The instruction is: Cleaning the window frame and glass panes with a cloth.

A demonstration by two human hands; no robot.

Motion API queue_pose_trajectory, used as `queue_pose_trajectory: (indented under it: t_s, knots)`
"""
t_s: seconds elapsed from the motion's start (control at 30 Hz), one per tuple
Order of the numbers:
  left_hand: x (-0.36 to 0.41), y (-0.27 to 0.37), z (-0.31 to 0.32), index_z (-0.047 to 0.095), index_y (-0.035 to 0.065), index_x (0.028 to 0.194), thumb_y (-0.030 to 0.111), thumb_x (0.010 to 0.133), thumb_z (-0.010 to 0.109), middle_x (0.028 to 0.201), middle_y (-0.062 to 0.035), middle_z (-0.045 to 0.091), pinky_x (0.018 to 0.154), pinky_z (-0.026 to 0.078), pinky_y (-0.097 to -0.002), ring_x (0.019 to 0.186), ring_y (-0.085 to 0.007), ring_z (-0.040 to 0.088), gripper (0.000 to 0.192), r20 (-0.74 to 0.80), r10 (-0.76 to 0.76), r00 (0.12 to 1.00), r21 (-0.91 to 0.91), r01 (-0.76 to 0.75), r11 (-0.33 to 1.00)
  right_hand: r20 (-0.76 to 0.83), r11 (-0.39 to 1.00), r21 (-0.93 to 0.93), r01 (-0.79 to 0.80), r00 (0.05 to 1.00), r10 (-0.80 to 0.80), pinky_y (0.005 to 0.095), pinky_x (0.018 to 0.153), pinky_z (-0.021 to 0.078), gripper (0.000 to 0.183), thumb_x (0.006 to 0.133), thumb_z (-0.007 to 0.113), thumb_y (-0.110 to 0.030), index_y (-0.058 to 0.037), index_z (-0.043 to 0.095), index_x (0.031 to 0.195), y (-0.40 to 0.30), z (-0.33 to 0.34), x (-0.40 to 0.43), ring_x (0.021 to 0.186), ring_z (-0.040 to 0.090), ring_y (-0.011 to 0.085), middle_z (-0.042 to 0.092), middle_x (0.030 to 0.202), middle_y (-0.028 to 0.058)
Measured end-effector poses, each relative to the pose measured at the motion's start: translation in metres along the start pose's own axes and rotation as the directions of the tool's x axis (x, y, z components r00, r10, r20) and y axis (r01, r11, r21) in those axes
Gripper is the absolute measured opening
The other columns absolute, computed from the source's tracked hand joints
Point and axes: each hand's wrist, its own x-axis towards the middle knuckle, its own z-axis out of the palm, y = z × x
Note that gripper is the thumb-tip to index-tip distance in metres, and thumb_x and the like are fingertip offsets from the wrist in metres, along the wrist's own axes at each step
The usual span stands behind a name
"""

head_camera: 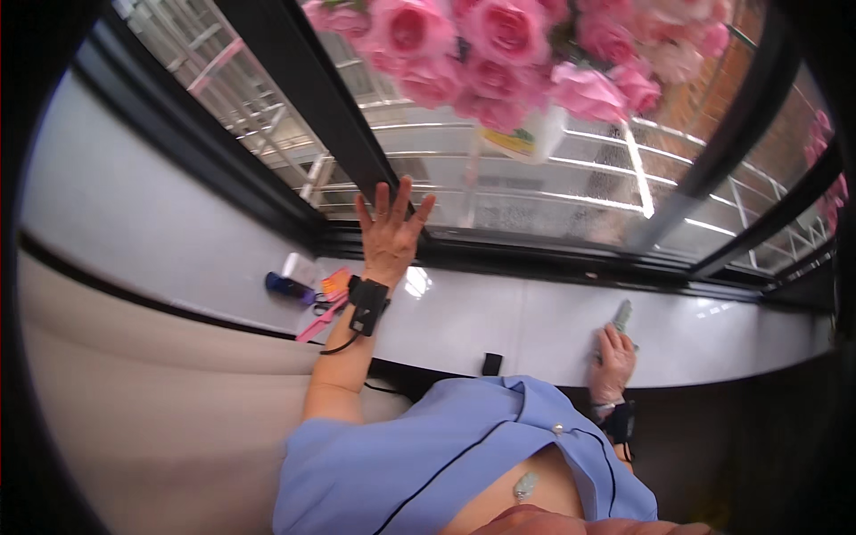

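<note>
My left hand [393, 237] is raised with its fingers spread, at the black upright of the window frame [348, 114]. It holds nothing; whether the fingertips press on the frame I cannot tell. Down on the white windowsill [461, 314], toward its right part, my right hand [614, 361] grips a pale green object [623, 317]. One narrow end sticks out past the fingers toward the window, and the rest is mostly hidden under the hand. Behind both hands stands the window glass [521, 194], with speckled wet-looking patches on it.
Pink roses [461, 60] and a white container [535, 137] are beyond the glass, with metal bars [582, 164]. At the sill's left corner lie a dark blue bottle [289, 287], a white item [302, 269], a pink comb-like item [322, 319] and an orange packet [336, 284]. A small black piece [492, 364] sits near the front edge.
</note>
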Motion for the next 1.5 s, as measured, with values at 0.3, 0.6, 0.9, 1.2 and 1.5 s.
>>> queue_pose_trajectory:
  t_s: [0.3, 0.6, 0.9, 1.2, 1.5]
  knots:
    - [-0.030, -0.046, -0.004, 0.046, 0.0196, 0.132, 0.010, 0.077, 0.061, 0.148, -0.0215, 0.024, 0.104, 0.016, -0.0627, 0.137, -0.0416, 0.018, 0.058, 0.051, -0.227, 0.973, -0.072, 0.231, 0.970, -0.003, 1.000, 0.004, -0.020, 1.000, 0.020, 0.0434, 0.083, 0.0459, 0.051, 0.053, 0.057, 0.007, -0.0042, 0.062, 0.103, 0.006, 0.003, -0.003, 0.098, 0.055, 0.0360, 0.062, 0.113, 0.0116]
    - [-0.037, -0.071, -0.012, 0.040, 0.0039, 0.135, 0.016, 0.079, 0.064, 0.150, -0.0231, 0.014, 0.108, 0.014, -0.0572, 0.139, -0.0362, 0.016, 0.061, 0.181, -0.339, 0.923, -0.009, 0.346, 0.938, -0.027, 0.992, 0.122, 0.023, 0.999, -0.019, 0.0399, 0.085, 0.0466, 0.048, 0.057, 0.056, 0.011, -0.0035, 0.063, 0.102, 0.004, -0.005, 0.002, 0.098, 0.055, 0.0337, 0.062, 0.111, 0.0114]
    - [-0.046, -0.080, -0.005, 0.032, 0.0054, 0.140, 0.011, 0.079, 0.063, 0.151, -0.0228, 0.011, 0.107, 0.017, -0.0585, 0.140, -0.0356, 0.016, 0.069, 0.186, -0.292, 0.938, -0.053, 0.306, 0.950, -0.520, 0.898, 0.210, 0.387, 0.822, -0.233, 0.0401, 0.092, 0.0446, 0.049, 0.069, 0.056, 0.016, -0.0045, 0.059, 0.113, -0.063, -0.094, 0.159, 0.110, 0.054, 0.0335, 0.059, 0.117, 0.0158]
    - [-0.049, -0.088, -0.011, 0.029, 0.0102, 0.143, 0.003, 0.080, 0.057, 0.152, -0.0184, 0.008, 0.105, 0.022, -0.0590, 0.140, -0.0317, 0.018, 0.069, 0.236, -0.263, 0.936, -0.069, 0.286, 0.956, -0.743, 0.812, -0.376, 0.447, 0.378, -0.552, 0.0418, 0.096, 0.0381, 0.056, 0.074, 0.063, 0.000, -0.0055, 0.049, 0.128, -0.108, -0.170, 0.354, 0.119, 0.046, 0.0346, 0.050, 0.129, 0.0122]
    - [-0.044, -0.082, -0.008, 0.030, 0.0069, 0.142, 0.003, 0.078, 0.058, 0.152, -0.0209, 0.009, 0.105, 0.025, -0.0564, 0.139, -0.0351, 0.016, 0.069, 0.185, -0.255, 0.949, -0.227, 0.294, 0.929, -0.060, 0.396, -0.739, 0.546, 0.532, -0.845, 0.0491, 0.114, -0.0001, 0.057, 0.089, 0.036, -0.018, -0.0225, 0.026, 0.144, -0.124, 0.041, 0.237, 0.143, 0.004, 0.0253, 0.014, 0.153, 0.0000]
